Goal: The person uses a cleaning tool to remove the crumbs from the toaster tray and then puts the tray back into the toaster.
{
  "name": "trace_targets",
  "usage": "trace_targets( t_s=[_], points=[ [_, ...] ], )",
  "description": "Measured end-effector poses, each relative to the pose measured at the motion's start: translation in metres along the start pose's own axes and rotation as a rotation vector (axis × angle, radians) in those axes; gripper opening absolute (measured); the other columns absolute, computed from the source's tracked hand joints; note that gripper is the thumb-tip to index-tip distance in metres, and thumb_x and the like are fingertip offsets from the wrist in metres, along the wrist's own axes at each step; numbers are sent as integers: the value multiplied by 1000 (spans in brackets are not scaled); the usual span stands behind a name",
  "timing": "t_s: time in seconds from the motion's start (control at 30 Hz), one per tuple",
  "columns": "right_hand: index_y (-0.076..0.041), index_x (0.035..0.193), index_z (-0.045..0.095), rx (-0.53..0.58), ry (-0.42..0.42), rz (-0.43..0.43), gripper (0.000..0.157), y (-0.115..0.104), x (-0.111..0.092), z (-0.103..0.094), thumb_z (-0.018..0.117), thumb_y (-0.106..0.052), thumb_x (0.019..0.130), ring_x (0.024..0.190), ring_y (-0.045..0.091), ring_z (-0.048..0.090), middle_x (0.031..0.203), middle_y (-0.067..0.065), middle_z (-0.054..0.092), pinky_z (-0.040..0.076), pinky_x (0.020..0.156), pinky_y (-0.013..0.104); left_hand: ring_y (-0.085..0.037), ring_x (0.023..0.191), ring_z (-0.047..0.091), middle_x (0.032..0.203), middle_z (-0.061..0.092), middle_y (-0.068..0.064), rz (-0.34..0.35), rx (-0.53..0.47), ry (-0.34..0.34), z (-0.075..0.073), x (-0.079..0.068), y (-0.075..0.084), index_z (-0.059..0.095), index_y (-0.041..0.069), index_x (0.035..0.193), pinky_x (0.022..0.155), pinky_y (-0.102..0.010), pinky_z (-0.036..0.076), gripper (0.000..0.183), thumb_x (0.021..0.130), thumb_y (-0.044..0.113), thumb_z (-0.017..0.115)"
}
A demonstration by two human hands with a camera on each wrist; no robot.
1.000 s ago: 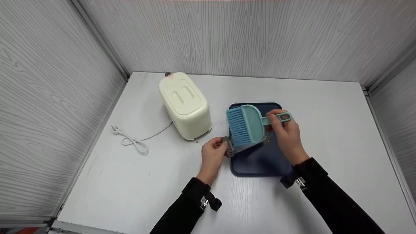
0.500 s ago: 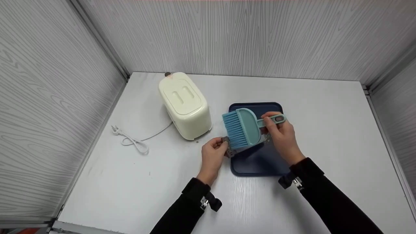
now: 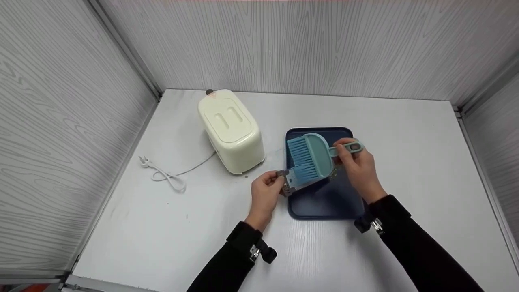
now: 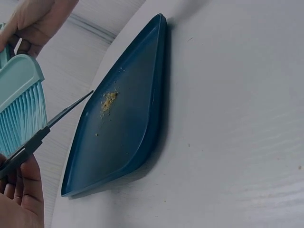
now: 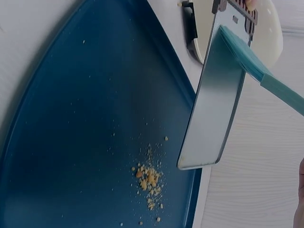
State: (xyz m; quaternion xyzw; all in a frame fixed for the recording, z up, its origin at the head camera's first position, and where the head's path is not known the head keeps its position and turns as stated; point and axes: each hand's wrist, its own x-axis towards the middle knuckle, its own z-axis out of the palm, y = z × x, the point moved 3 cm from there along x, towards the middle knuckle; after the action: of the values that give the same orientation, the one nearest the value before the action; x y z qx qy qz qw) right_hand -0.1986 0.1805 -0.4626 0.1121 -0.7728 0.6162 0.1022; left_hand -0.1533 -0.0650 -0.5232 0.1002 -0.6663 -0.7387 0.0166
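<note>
My left hand (image 3: 265, 196) pinches the brown end of a flat metal crumb tray (image 5: 209, 123), held tilted above a dark blue tray (image 3: 324, 207). By its looped handle, my right hand (image 3: 360, 172) grips a turquoise hand brush (image 3: 320, 154). In the right wrist view the brush's bristles (image 5: 235, 45) touch the metal surface near the brown end. A small heap of yellowish crumbs (image 5: 149, 180) lies on the blue tray, with finer bits scattered round it. The left wrist view shows the crumb tray (image 4: 71, 107) edge-on, beside the brush.
A cream toaster (image 3: 231, 129) with a lid stands at the back left of the white table (image 3: 162, 239). Its white cord and plug (image 3: 168, 176) lie to its left. A crumb lies by the toaster's front corner. Grey wood-grain panels (image 3: 284, 52) enclose the table's back and sides.
The brush moved left towards my left hand, then back right, uncovering the crumb tray's brown end. My left hand and the crumb tray have stayed in place.
</note>
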Motion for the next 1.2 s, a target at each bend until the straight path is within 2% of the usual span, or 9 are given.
trace_targets(
  t_s=[0.27, 0.5, 0.7, 1.0, 1.2],
  points=[
    [1, 122, 64, -24, 33, 9, 26, 6, 2, -9, 56, -20, 108, 80, 10, 70, 101, 10, 70, 58, 70, 21, -13, 70, 65, 89, 70, -9, -3, -5, -8, 0, 0, 2, 72, -6, 106, 61, -25, 56, 16, 94, 2, 64],
    [3, 126, 61, -76, 37, -17, 31, 11, 6, -17, 54, -22, 109, 86, 6, 70, 106, 13, 69, 59, 75, 20, -14, 75, 66, 92, 70, -11, 5, 21, -8, -2, 1, 3, 72, -6, 108, 62, -24, 56, 17, 95, 3, 65],
    [4, 129, 60, -115, 53, -2, 37, 14, 7, -25, 52, -27, 110, 87, 4, 70, 107, 14, 68, 57, 76, 17, -14, 78, 66, 93, 70, -11, 11, 24, -8, -3, 1, 3, 71, -6, 109, 63, -23, 55, 18, 95, 3, 65],
    [0, 123, 66, -157, 147, -1, 28, 17, 9, -33, 57, -22, 108, 78, 6, 67, 99, 15, 70, 53, 70, 16, -13, 76, 65, 91, 69, -10, 21, 16, 8, -3, 2, 1, 71, -7, 106, 62, -23, 55, 16, 95, 1, 65],
    [0, 122, 66, -200, 163, 6, 30, 17, 10, -38, 56, -25, 108, 80, 4, 66, 98, 12, 70, 52, 72, 14, -12, 76, 65, 91, 70, -10, 18, 22, 13, -4, 2, 2, 71, -7, 106, 62, -22, 55, 15, 95, 1, 65]
  ],
)
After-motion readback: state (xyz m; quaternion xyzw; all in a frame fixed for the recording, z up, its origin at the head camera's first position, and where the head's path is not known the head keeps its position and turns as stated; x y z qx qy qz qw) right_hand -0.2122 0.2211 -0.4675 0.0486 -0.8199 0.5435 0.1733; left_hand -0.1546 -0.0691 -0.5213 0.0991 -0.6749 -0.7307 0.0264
